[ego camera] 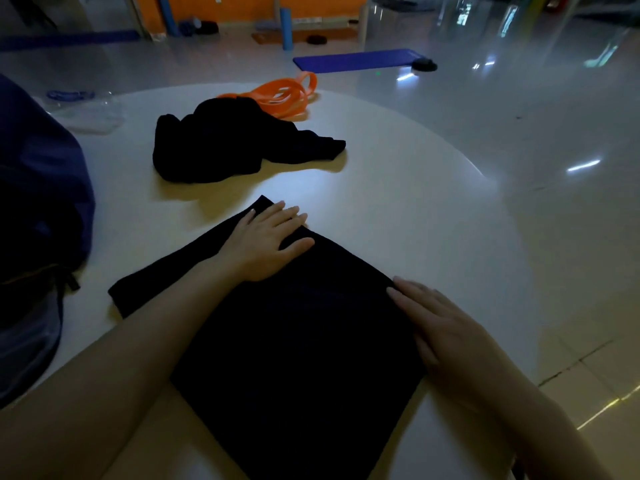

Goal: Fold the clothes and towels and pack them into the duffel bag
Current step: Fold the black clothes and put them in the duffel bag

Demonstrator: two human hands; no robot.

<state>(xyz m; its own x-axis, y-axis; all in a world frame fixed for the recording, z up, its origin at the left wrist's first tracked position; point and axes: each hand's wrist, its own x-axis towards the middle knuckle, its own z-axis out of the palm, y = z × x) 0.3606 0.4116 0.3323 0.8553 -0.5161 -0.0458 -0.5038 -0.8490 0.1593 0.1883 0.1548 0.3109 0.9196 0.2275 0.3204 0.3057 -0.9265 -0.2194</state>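
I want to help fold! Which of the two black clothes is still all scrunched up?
The far black garment, heaped beside the orange bands. The near dark cloth lies flat, with the left hand and right hand pressing on it.

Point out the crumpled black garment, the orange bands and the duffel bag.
Crumpled black garment (pixel 221 143): head view, middle of the heap.
Orange bands (pixel 284 95): head view, on the looped straps behind the garment.
Duffel bag (pixel 38 188): head view, its dark blue side at the left edge.
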